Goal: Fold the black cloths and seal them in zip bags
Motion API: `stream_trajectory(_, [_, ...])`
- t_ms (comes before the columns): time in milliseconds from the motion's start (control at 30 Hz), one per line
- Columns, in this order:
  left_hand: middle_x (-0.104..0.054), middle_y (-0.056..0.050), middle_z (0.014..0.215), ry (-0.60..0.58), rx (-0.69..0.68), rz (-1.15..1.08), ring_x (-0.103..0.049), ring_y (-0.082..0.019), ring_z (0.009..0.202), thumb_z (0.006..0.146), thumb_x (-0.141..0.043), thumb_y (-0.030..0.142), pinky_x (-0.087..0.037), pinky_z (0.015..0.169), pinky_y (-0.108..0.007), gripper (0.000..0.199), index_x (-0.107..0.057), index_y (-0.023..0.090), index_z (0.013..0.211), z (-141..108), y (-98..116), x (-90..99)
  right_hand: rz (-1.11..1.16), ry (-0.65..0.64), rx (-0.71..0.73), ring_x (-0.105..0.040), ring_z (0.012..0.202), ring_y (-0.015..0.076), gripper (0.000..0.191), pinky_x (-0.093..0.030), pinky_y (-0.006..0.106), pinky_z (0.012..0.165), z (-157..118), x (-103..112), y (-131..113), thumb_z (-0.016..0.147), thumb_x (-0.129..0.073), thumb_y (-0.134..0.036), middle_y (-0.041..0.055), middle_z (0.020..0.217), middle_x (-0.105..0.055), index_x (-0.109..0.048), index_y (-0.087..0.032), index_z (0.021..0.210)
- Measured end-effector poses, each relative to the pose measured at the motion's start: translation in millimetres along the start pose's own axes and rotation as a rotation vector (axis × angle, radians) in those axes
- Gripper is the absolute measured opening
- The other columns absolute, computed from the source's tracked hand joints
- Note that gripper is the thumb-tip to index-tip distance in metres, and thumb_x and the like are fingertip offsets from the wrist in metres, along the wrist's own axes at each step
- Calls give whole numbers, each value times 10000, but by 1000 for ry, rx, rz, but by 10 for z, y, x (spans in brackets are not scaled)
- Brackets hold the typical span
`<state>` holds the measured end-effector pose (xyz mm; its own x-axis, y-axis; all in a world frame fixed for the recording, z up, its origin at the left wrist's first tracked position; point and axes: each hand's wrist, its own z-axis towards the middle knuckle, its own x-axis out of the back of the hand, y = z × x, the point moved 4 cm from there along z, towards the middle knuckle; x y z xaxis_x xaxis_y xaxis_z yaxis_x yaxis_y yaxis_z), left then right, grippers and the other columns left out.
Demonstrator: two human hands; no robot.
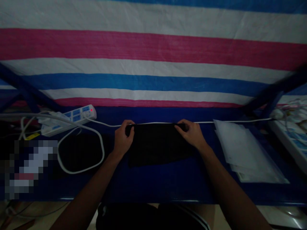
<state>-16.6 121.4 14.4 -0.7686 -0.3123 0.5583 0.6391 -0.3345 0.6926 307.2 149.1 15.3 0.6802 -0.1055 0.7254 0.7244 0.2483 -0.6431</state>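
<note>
A black cloth (pixel 158 145) lies on the dark blue table (pixel 165 185), its far edge running between my two hands. My left hand (pixel 124 135) pinches the cloth's far left corner between thumb and fingers. At the far right corner, my right hand (pixel 190 132) grips the same cloth, thumb on top. The near part of the cloth rests on the tabletop, its lower edge slightly slanted. A white cable (pixel 155 123) passes just behind the cloth.
A white power strip (pixel 76 115) with a red light sits at the back left. Beside it, a white cable loop (pixel 103 150) surrounds a black item. Clear plastic bags (pixel 249 153) lie at the right. Striped sheeting (pixel 153 48) hangs behind the table.
</note>
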Motion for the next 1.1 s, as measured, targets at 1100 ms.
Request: stream_trajectory(1100, [-684, -45, 924, -215, 139, 261, -604, -282, 958, 986, -605, 406, -480, 904, -456, 208, -663, 241, 873, -1103, 328, 429, 195, -446, 343, -590, 754, 159, 312, -438, 288, 691, -278, -98, -599, 825, -813, -465, 8, 844, -640, -627, -216, 857])
